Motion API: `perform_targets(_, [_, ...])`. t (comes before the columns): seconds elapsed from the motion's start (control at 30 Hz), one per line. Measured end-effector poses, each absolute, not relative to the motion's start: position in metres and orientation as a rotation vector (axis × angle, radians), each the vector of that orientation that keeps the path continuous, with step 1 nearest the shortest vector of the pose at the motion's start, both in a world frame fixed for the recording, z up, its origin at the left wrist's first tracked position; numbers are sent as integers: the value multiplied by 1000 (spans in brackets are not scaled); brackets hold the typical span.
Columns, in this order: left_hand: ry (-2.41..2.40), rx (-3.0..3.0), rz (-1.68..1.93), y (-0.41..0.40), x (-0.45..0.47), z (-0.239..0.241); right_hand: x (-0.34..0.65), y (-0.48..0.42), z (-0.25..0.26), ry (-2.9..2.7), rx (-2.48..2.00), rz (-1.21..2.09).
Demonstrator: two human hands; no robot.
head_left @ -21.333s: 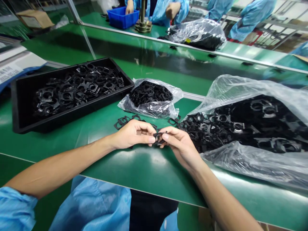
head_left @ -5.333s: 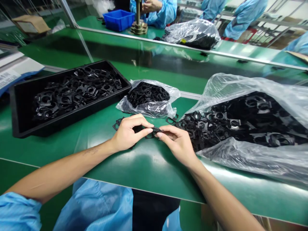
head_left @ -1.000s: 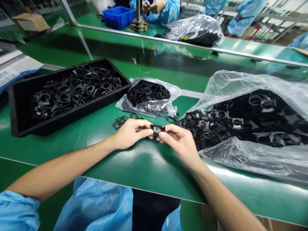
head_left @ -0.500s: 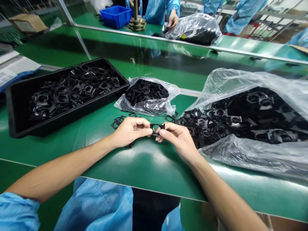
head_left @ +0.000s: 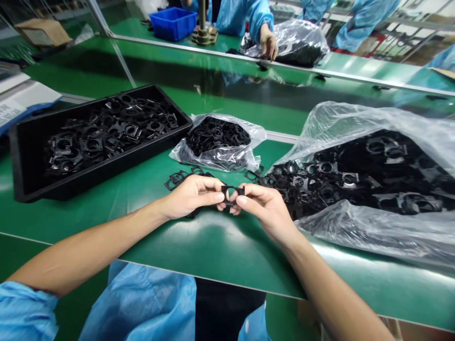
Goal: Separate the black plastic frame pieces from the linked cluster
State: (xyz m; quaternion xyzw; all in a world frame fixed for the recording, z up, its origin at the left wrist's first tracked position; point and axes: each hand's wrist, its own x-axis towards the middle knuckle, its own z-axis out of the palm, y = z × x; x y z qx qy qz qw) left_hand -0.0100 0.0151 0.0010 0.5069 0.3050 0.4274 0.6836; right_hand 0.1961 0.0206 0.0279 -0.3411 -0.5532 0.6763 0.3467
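Between my two hands is a small black plastic frame point(head_left: 232, 189) with a round hole, held just above the green table. My left hand point(head_left: 192, 196) pinches its left end between thumb and fingers. At the right end, my right hand point(head_left: 265, 206) grips it the same way. Loose black frames point(head_left: 177, 179) lie on the table behind my left hand. Close to my right hand, a heap of similar black parts point(head_left: 302, 182) spills out of a large clear plastic bag point(head_left: 341, 237).
A black tray point(head_left: 106, 168) full of black parts stands at the left. Behind my hands lies a smaller clear bag point(head_left: 223, 163) of black rings. Across a metal rail, a co-worker's hand point(head_left: 268, 42) is near a blue bin point(head_left: 173, 23) and another plastic bag point(head_left: 302, 35).
The black frame has tilted slightly and dropped a little in my fingers. Across the table, the co-worker's hand has moved right and toward the rail.
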Motion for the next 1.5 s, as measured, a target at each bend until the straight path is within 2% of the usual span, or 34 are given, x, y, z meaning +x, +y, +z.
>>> perform_targets(0.27, [826, 1071, 1088, 15, -7, 0, 192, 22, 27, -1453, -965, 1680])
perform_targets(0.57, [826, 1187, 980, 15, -8, 7, 191, 21, 24, -1398, -990, 1639])
perform_targets(1.0, [845, 1198, 1060, 15, -6, 5, 190, 23, 23, -1108, -906, 1926])
perform_targets(1.5, [856, 1161, 1148, 14, -2, 4, 189, 24, 23, -1138, -950, 1875])
